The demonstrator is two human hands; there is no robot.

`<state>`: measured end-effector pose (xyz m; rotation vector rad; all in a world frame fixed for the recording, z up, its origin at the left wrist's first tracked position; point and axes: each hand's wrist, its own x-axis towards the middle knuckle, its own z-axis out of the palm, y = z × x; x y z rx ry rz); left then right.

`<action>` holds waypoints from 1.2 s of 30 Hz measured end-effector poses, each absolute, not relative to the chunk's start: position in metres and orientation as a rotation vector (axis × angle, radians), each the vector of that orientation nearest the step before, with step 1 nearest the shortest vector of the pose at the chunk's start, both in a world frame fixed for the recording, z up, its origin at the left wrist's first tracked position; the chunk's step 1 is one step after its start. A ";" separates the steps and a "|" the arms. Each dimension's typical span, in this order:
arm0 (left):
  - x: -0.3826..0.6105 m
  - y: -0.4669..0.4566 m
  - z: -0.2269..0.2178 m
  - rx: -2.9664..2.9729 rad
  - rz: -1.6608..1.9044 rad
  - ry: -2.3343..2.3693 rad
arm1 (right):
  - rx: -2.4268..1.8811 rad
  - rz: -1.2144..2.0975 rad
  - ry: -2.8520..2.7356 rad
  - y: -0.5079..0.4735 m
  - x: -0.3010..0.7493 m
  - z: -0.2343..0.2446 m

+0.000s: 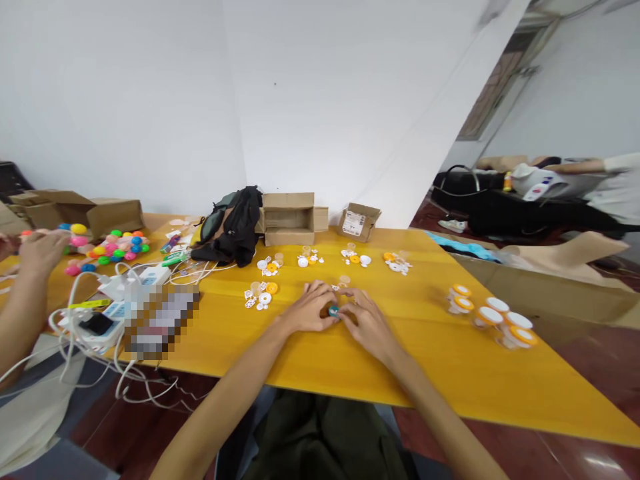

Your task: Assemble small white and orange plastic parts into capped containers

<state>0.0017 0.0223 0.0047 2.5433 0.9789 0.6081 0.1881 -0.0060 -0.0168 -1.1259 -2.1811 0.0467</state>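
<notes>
Nearest is the front edge of the glossy yellow-brown wooden table (400,383), and over it reach the two bare hands. Between their fingertips, just above or on the tabletop, is a small round teal piece (333,311) with a paler patch in its middle; it looks smooth and short, though it is too small and blurred for its material or markings to be made out. The left hand (313,311) is narrowed, thumb and curled fingers gripping the piece from its left. The right hand (367,320) has its thumb and fingers drawn close at the other side; whether it pinches the piece or only touches it, I cannot tell.

Well to the right stand squat clear jars with white-and-orange round lids (520,320), grouped near the table's edge. Just beyond the hands is a small clear round cup (345,281). To the left lies a loose cluster with a white plastic disc (265,299) and an orange ring (271,288). Similar clusters form a row farther back. Behind them are an open brown cardboard box (289,237) and a black fabric bag (243,230), before the plain white wall (320,100).
</notes>
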 end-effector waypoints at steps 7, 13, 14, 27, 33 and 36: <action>0.001 0.021 0.008 2.535 0.629 0.973 | -1.184 0.127 -2.139 -0.005 0.190 -0.016; 0.001 0.021 0.009 2.541 0.602 0.976 | -1.110 0.246 -2.219 0.002 0.192 -0.009; 0.001 0.022 0.009 2.543 0.598 0.974 | -1.111 0.276 -2.226 0.004 0.193 -0.008; 0.001 0.021 0.008 2.528 0.622 0.968 | -1.170 0.390 -2.125 0.006 0.191 -0.013; 0.001 0.022 0.007 2.532 0.632 0.963 | -1.210 0.405 -2.090 0.005 0.189 -0.013; 0.001 0.022 0.008 2.538 0.629 0.960 | -1.216 0.394 -2.077 0.005 0.188 -0.013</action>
